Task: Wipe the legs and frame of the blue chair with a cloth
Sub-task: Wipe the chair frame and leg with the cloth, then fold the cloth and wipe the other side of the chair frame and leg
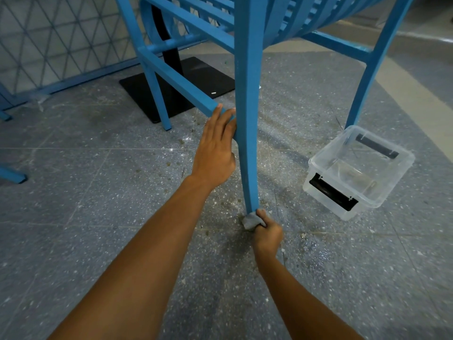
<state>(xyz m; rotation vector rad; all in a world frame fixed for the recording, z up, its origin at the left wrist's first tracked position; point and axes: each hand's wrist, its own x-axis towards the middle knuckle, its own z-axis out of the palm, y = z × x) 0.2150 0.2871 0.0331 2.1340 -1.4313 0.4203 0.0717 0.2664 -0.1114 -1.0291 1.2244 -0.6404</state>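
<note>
The blue chair [247,69] fills the upper half of the head view, its near leg running down the middle to the floor. My left hand [215,148] grips that leg where the side rail meets it, fingers wrapped around the leg's left side. My right hand [267,233] is closed on a grey cloth [251,220] pressed against the very bottom of the same leg, at floor level. Part of the cloth is hidden under my fingers.
A clear plastic box [360,173] with black handles stands on the floor to the right, against another chair leg [367,77]. A black table base [176,87] lies behind the chair. A blue-framed mesh fence [61,45] runs at the back left. The speckled floor is dusty.
</note>
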